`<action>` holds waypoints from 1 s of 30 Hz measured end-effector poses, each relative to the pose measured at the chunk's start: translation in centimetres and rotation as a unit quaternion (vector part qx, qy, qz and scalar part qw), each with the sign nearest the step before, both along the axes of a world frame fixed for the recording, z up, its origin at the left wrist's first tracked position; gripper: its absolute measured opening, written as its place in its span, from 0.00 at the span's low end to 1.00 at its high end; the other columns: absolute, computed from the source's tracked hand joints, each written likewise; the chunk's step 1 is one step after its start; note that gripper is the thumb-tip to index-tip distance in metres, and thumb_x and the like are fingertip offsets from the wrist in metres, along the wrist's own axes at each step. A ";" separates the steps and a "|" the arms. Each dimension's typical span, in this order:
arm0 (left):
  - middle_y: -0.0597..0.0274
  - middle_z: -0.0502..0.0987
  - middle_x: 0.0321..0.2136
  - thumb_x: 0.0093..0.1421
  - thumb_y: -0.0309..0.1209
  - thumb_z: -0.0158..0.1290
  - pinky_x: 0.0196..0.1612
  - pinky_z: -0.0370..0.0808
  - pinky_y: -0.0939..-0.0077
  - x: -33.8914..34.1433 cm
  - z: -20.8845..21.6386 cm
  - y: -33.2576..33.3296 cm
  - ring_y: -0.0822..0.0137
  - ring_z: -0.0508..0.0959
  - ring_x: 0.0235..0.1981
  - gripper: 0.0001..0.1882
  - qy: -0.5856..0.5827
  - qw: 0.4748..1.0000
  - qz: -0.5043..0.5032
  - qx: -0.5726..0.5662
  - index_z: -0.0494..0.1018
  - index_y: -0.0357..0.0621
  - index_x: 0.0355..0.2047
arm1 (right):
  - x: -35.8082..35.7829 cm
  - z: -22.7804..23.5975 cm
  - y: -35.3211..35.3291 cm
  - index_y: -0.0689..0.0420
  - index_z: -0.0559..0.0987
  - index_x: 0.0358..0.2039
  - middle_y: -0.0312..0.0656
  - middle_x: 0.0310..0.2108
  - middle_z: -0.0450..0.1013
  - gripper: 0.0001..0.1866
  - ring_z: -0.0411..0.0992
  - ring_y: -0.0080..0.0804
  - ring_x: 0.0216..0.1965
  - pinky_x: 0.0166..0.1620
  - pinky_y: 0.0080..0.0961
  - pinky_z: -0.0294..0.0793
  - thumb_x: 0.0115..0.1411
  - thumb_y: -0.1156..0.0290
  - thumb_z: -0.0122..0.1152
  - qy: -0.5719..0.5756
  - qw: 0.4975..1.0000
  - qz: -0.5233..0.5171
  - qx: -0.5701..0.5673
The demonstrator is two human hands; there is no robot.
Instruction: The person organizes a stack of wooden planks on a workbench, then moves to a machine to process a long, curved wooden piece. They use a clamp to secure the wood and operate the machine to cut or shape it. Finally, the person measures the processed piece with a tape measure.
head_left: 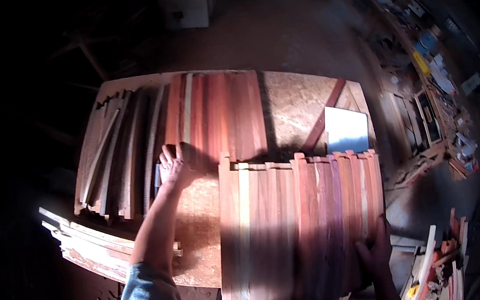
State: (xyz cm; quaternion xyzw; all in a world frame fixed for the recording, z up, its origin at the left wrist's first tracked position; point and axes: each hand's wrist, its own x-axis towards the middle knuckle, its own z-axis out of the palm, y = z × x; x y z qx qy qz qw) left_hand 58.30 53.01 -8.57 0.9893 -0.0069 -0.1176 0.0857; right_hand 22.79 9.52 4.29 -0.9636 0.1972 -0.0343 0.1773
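My left hand [173, 165] reaches to the near ends of a row of reddish wooden strips [218, 112] lying side by side on the worktable. Its fingers are stretched and slightly apart, touching the strip ends; no held thing shows. Closer to me lies a second row of wooden strips [272, 233], set edge to edge in pale, brown, red and purplish tones with uneven far ends. At the right edge of this row, my right hand [376, 251] grips the outermost strips, thumb on top. Shadow hides part of its fingers.
Dark and brown loose strips [118, 150] lie at the table's left. A bright white rectangular sheet [347, 128] and a reddish bar [325, 112] are on the chipboard tabletop [291, 98]. Pale boards [95, 245] are stacked at the near left, offcuts [443, 262] at the lower right. A cluttered bench [428, 70] stands right.
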 end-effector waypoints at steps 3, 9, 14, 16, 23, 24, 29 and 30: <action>0.29 0.49 0.65 0.35 0.51 0.74 0.60 0.67 0.44 0.5 -1.8 1.4 0.31 0.61 0.60 0.64 -0.023 0.999 -0.015 -0.037 0.51 0.48 0.68 | 0.2 0.3 0.1 0.64 0.58 0.65 0.58 0.63 0.58 0.49 0.63 0.58 0.61 0.60 0.43 0.68 0.44 0.66 0.70 0.011 1.000 -0.009 -0.013; 0.29 0.54 0.64 0.46 0.47 0.69 0.53 0.74 0.50 1.2 -3.8 3.8 0.36 0.68 0.55 0.53 -0.088 0.992 -0.093 -0.019 0.55 0.46 0.68 | 0.4 0.7 0.4 0.64 0.59 0.64 0.58 0.62 0.58 0.47 0.62 0.58 0.62 0.61 0.42 0.67 0.44 0.67 0.68 0.040 0.998 -0.038 -0.012; 0.31 0.52 0.65 0.50 0.40 0.67 0.59 0.70 0.50 2.0 -3.8 4.8 0.35 0.66 0.59 0.49 -0.063 0.994 -0.093 0.013 0.54 0.49 0.69 | 0.2 -0.2 0.1 0.65 0.63 0.62 0.61 0.59 0.62 0.51 0.62 0.63 0.60 0.61 0.50 0.64 0.36 0.64 0.76 -0.002 0.999 -0.042 -0.005; 0.32 0.52 0.65 0.51 0.39 0.66 0.59 0.70 0.50 2.5 -3.9 5.9 0.35 0.66 0.59 0.48 -0.063 0.993 -0.097 0.006 0.54 0.48 0.68 | 0.0 -0.5 0.0 0.65 0.63 0.62 0.61 0.60 0.61 0.51 0.62 0.63 0.60 0.61 0.50 0.64 0.36 0.64 0.76 -0.008 0.999 -0.034 -0.016; 0.34 0.60 0.60 0.50 0.45 0.58 0.59 0.70 0.52 4.3 0.8 2.7 0.35 0.66 0.59 0.43 0.031 0.998 0.042 -0.028 0.58 0.42 0.64 | 0.6 0.4 0.4 0.67 0.62 0.62 0.63 0.60 0.62 0.53 0.62 0.65 0.60 0.62 0.50 0.64 0.36 0.62 0.76 0.004 0.999 -0.039 0.016; 0.34 0.60 0.59 0.50 0.47 0.58 0.59 0.70 0.52 5.0 0.9 2.8 0.36 0.66 0.60 0.43 0.025 0.997 0.060 -0.041 0.57 0.42 0.64 | 0.5 0.0 0.0 0.67 0.61 0.62 0.63 0.59 0.62 0.53 0.62 0.65 0.59 0.61 0.51 0.64 0.37 0.61 0.76 -0.006 1.000 -0.024 0.001; 0.37 0.62 0.60 0.54 0.54 0.55 0.61 0.67 0.53 7.5 -0.9 3.1 0.40 0.63 0.63 0.47 0.036 0.993 0.103 -0.034 0.52 0.42 0.67 | -0.4 -1.5 -1.4 0.67 0.60 0.63 0.64 0.58 0.63 0.54 0.63 0.66 0.58 0.59 0.53 0.65 0.40 0.55 0.75 -0.037 0.999 0.018 -0.009; 0.37 0.61 0.60 0.54 0.55 0.55 0.62 0.66 0.53 7.7 -0.7 2.4 0.41 0.63 0.63 0.48 0.045 0.994 0.100 -0.024 0.52 0.42 0.67 | -0.6 -1.6 -1.4 0.68 0.60 0.63 0.64 0.58 0.63 0.54 0.63 0.66 0.58 0.59 0.53 0.65 0.41 0.54 0.75 -0.038 0.999 0.020 -0.017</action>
